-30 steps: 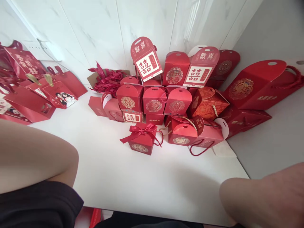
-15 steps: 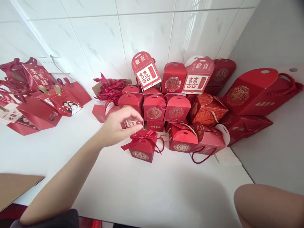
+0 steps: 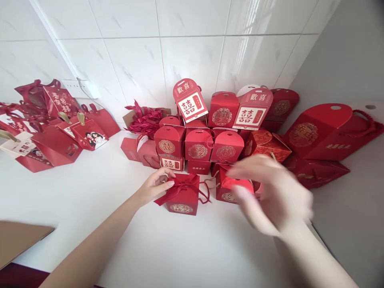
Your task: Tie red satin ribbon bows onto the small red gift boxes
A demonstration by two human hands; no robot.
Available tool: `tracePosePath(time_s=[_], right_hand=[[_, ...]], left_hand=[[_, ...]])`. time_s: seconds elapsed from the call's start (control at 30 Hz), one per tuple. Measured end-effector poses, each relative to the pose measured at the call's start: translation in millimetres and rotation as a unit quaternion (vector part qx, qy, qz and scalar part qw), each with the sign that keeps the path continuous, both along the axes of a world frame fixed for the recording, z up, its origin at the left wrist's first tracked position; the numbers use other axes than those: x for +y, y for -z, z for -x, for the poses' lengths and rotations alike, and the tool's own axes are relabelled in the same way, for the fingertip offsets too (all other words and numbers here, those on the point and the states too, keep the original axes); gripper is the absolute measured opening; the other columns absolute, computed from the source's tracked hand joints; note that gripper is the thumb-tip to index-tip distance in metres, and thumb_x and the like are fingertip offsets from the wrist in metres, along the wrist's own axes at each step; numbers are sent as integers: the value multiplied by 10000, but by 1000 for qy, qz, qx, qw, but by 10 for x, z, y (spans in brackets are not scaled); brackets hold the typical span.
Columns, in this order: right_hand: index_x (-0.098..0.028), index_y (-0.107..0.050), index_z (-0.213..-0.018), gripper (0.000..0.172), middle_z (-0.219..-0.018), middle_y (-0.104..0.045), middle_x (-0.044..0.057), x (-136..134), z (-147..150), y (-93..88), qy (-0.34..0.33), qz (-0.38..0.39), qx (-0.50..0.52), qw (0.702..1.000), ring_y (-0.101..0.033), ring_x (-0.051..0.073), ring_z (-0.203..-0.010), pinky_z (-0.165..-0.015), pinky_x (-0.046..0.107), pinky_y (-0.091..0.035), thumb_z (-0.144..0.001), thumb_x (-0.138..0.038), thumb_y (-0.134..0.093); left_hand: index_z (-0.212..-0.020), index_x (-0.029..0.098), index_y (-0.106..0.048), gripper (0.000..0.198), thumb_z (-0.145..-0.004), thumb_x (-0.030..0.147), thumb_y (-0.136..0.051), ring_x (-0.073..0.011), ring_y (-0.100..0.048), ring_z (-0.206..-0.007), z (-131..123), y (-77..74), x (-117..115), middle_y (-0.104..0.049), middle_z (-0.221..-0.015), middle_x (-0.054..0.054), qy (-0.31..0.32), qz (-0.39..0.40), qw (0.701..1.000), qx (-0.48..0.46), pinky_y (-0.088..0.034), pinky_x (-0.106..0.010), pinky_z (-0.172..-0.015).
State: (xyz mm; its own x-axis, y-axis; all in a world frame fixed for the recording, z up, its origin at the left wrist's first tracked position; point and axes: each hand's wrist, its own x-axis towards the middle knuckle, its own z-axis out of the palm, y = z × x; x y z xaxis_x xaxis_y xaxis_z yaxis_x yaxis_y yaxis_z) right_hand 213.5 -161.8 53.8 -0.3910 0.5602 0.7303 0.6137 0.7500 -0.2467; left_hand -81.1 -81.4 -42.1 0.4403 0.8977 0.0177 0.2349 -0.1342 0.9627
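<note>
A small red gift box (image 3: pixel 183 208) with a dark red ribbon bow (image 3: pixel 183 183) on top stands on the white table, its red cord handle out to the right. At its upper left corner is my left hand (image 3: pixel 154 187), fingers curled and thumb apart, close to the bow's left side; whether the fingertips touch the ribbon I cannot tell. My right hand (image 3: pixel 273 192), smeared by motion, hangs to the right with thumb and fingers apart and nothing between them. It partly covers a red box (image 3: pixel 226 196) with a gold emblem and the pink box behind.
Stacked red gift boxes (image 3: pixel 198 146) line the tiled wall, with larger boxes (image 3: pixel 318 128) at the right. A carton of red ribbons (image 3: pixel 147 120) sits behind. Red gift bags (image 3: pixel 57 146) stand at the left, and brown cardboard (image 3: pixel 22 242) lies at the near left edge.
My right hand has come in from the lower right, over the boxes there. My left hand has lowered to the bow's left side. The view has tilted slightly upward.
</note>
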Motion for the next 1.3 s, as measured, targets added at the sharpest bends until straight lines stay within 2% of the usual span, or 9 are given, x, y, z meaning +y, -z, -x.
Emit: tracePosePath(time_s=[0.13, 0.23, 0.3, 0.4, 0.57, 0.77, 0.97, 1.1, 1.3], right_hand=[[-196, -540, -923, 184, -796, -641, 13, 287, 221, 238, -4, 178, -181, 967, -592, 159, -648, -561, 277, -413, -975, -371, -522], [-198, -508, -908, 138, -798, -637, 5, 433, 303, 406, -4, 225, -243, 944, -564, 147, -608, -521, 263, -342, -963, -321, -539], [-198, -502, -899, 80, -788, -628, 2, 482, 316, 462, -16, 232, -258, 938, -544, 134, -597, -521, 255, -324, -968, -236, -513], [-193, -512, -852, 145, -772, -602, 3, 525, 303, 491, -35, 197, -271, 942, -507, 122, -599, -549, 254, -332, -962, -114, -461], [-167, -581, -834, 258, -819, -600, 47, 577, 245, 501, -51, 39, -280, 958, -528, 173, -723, -663, 301, -399, -959, -42, -393], [-126, -645, -905, 289, -889, -638, 102, 571, 201, 472, -89, -36, -280, 955, -566, 219, -856, -749, 341, -449, -973, -30, -380], [-145, -611, -826, 222, -840, -619, 69, 564, 259, 497, -122, 73, -333, 932, -534, 191, -780, -699, 314, -453, -951, -47, -456], [-167, -583, -795, 223, -836, -621, 40, 573, 305, 502, -143, 159, -309, 927, -544, 164, -786, -718, 288, -448, -949, -53, -471], [-189, -600, -777, 280, -787, -652, 14, 533, 222, 541, -110, 213, -301, 923, -599, 154, -746, -650, 256, -422, -841, 60, -490]], left_hand=[[-911, 170, -546, 304, -844, 435, -679, -145, -573, -782, -6, -33, -33, -593, -879, -24, -3, 9, 1000, 15, -456, -260, -703], [-849, 150, -586, 309, -859, 451, -658, -105, -511, -648, 35, -72, -40, -554, -737, 0, 19, 31, 998, 44, -395, -229, -604], [-804, 147, -586, 334, -872, 470, -634, -74, -431, -537, 60, -78, -37, -496, -618, 28, 35, 65, 997, 36, -320, -210, -520], [-691, 151, -533, 407, -872, 506, -615, -55, -348, -420, 67, -47, -26, -416, -476, 58, 47, 107, 993, 18, -244, -206, -447], [-604, 151, -496, 430, -857, 468, -640, -62, -441, -398, 39, 22, -11, -515, -495, 32, -5, 144, 988, -49, -326, -206, -448], [-552, 162, -450, 410, -829, 394, -646, -60, -388, -325, 18, 85, -3, -477, -385, 40, -63, 202, 972, -101, -259, -195, -391], [-531, 164, -425, 406, -791, 371, -658, -46, -345, -311, -7, 132, 17, -449, -361, 42, -90, 224, 965, -107, -204, -184, -372], [-527, 156, -429, 413, -788, 367, -670, -43, -377, -319, -17, 121, 16, -453, -390, 41, -82, 223, 966, -101, -223, -181, -381], [-555, 156, -419, 411, -802, 370, -669, -44, -406, -363, -3, 67, 15, -440, -427, 51, -66, 185, 975, -101, -271, -180, -406]])
